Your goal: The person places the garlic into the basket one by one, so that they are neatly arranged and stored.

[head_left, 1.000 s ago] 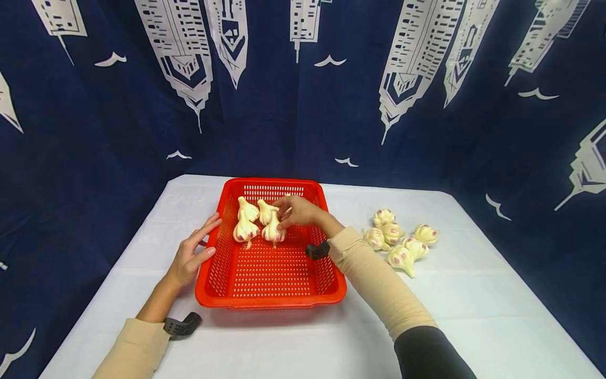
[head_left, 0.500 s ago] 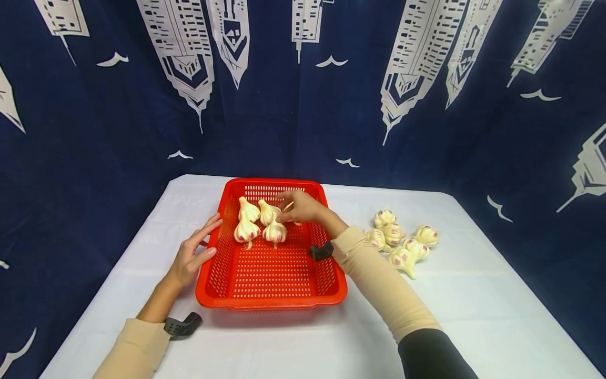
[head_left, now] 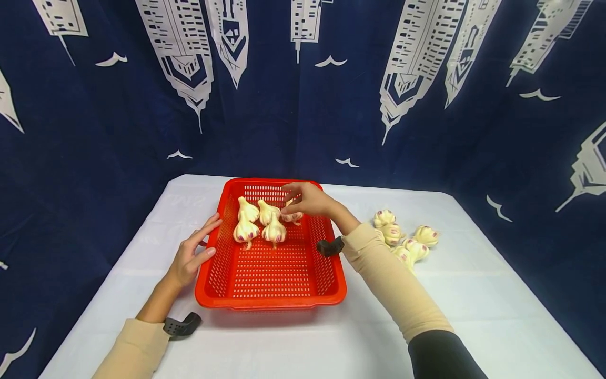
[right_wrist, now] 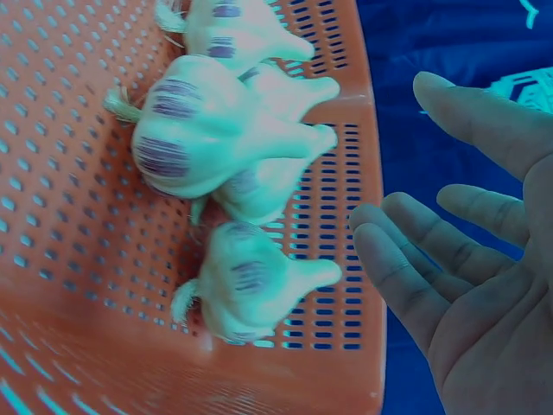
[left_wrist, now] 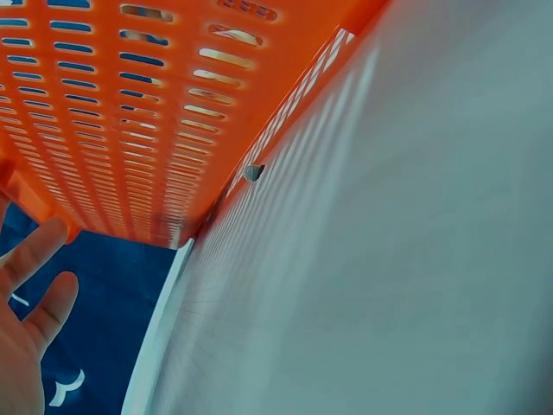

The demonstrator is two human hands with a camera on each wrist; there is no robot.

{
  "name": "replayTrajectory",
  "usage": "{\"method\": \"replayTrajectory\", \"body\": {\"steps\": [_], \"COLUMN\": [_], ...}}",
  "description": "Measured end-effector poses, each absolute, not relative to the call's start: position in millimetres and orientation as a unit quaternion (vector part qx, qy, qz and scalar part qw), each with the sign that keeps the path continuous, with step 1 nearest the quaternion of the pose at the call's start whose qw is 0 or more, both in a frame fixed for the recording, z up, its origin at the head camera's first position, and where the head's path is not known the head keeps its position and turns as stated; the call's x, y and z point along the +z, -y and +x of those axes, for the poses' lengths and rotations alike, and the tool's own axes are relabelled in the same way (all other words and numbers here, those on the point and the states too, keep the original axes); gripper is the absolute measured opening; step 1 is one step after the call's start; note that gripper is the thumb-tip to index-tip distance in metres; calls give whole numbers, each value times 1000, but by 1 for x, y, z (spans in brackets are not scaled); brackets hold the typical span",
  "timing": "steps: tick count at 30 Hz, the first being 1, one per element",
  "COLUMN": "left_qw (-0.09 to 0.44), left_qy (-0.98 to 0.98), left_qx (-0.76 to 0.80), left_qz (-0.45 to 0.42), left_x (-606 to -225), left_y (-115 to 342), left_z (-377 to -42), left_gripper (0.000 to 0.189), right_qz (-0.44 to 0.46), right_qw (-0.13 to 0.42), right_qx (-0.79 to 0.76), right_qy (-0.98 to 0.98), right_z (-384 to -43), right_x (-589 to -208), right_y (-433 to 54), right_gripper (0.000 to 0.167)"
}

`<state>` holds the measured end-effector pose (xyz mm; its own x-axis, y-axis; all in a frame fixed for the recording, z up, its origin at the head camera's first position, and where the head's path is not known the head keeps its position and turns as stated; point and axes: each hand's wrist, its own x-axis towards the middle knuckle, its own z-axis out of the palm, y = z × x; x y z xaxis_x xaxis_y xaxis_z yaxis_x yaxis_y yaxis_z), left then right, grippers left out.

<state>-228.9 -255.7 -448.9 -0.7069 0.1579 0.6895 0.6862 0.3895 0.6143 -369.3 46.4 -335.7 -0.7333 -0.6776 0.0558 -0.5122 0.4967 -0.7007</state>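
Note:
A red plastic basket (head_left: 270,302) with slotted walls holds several garlic bulbs (head_left: 246,230), cream with purple marks, grouped toward its far end. My left hand (head_left: 189,258) touches the basket's left rim, fingers extended and thumb apart; in the left wrist view this hand (left_wrist: 34,303) shows beside the basket's slotted side (left_wrist: 130,112). Over the basket's far right part is my right hand (head_left: 310,201), with nothing in it. Its fingers are spread past the stems in the right wrist view. The rightmost garlic bulb (head_left: 294,217) lies partly hidden under that hand.
More garlic bulbs (head_left: 416,248) lie in a loose group on the white tablecloth (head_left: 478,316) right of the basket, partly covered by the right sleeve (head_left: 388,279). A dark blue curtain (head_left: 303,131) with white building prints hangs behind the table.
My right hand has let go of a garlic bulb at the basket's far right and moved up and to the right, uncovering that bulb. The left hand stays at the rim.

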Motion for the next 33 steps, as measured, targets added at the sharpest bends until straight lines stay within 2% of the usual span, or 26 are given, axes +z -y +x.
{"method": "replayTrajectory", "body": {"steps": [10,33], "left_qw": [273,263], "left_qy": [790,794], "left_qx": [-480,-483], "left_qz": [-268,-258], "left_x": [-449,-449], "left_y": [255,255], "left_z": [-230,-228], "left_gripper": [58,59], "right_qz": [-341,-343], "right_qw": [95,91], "right_qx": [-350,-334], "right_qy": [-867,-873], "right_z": [-364,-363], "right_x": [-328,-327], "right_y": [-68,-125], "right_gripper": [65,62]}}
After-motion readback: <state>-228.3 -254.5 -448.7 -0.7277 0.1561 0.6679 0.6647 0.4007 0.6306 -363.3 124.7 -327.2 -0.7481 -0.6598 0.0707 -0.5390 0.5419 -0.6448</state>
